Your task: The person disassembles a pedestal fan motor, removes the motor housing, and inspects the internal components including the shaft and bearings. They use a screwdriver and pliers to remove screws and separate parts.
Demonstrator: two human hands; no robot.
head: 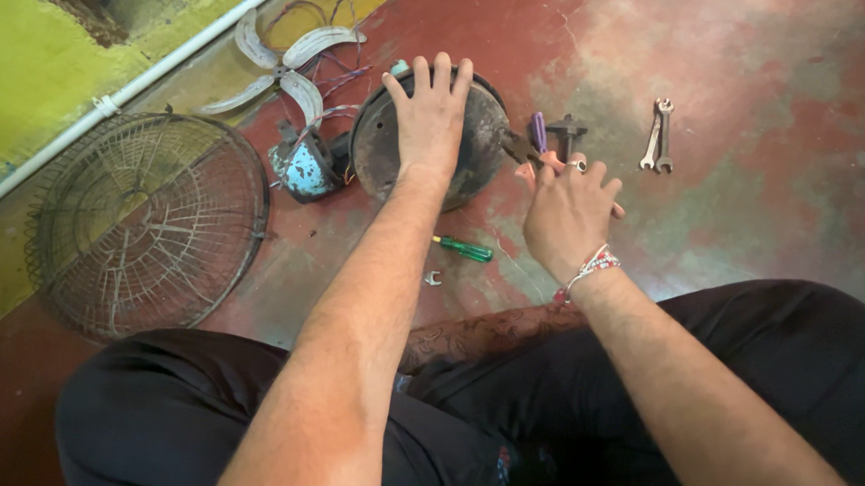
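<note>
Fingers: left hand (432,114) spread flat on the round motor housing (381,149); right hand (568,214) curled over pliers (525,152) just right of the housing, grip hidden.
Wire guard (149,219): left of the housing.
Spanners (658,137): far right.

The floor (732,31) is red and worn. On it, a wire guard (149,219) lies at 9 o'clock. Fan blades (287,61) lie at 11. A round motor case (482,141) and a blue part (301,171) lie at 12. Two wrenches (657,137) lie at 2. A green screwdriver (463,250) lies in the middle.
</note>
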